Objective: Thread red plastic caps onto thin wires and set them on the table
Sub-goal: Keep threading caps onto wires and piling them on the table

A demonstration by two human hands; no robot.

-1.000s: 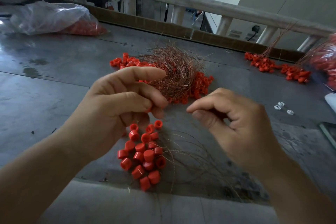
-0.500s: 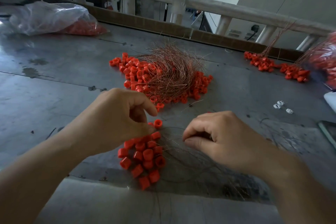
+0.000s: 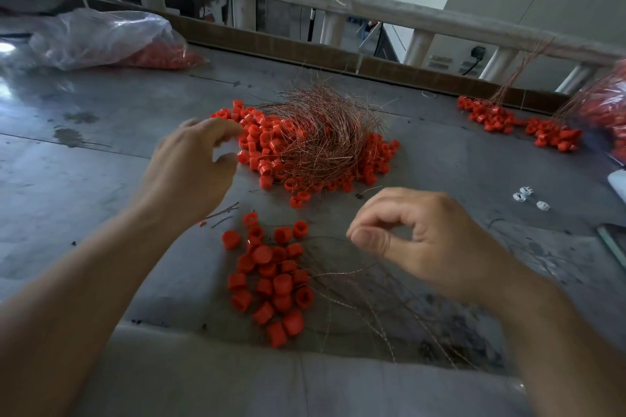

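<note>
1. The grey metal table point(image 3: 101, 179) carries all the stock. A clear plastic bag point(image 3: 101, 37) of red parts lies at its 10 o'clock corner.

2. The finished heap point(image 3: 315, 142), red caps under a nest of copper-coloured wire, sits at 12 o'clock of the work zone. A smaller wired batch point(image 3: 518, 125) lies well apart at 2 o'clock.

3. My operator's left hand point(image 3: 189, 169) hovers at 9 o'clock of the finished heap, just beside its edge. It is motion-blurred. The fingers are curved, the thumb and forefinger stand apart, and nothing shows between them.

4. The right hand point(image 3: 416, 240) hangs at 3 o'clock of the loose red caps point(image 3: 271, 281). Thumb and forefinger tip are pressed together, and they appear to pinch one thin wire point(image 3: 325, 239), though the strand is too fine to confirm. The other fingers are curled.

5. The loose red caps lie at 6 o'clock, near the table's front edge. Loose wires point(image 3: 355, 284) fan out from them toward 4 o'clock.

Fault conditions, as I judge them:
- The left fingers may snag the nest and drag the finished pieces out of place.
- Lifting the pinched strand may pull up tangled neighbours and scatter caps.
- A knocked cap may roll off the front edge.
- A loose pinch lets the wire tip wander, so the cap will not thread.
</note>
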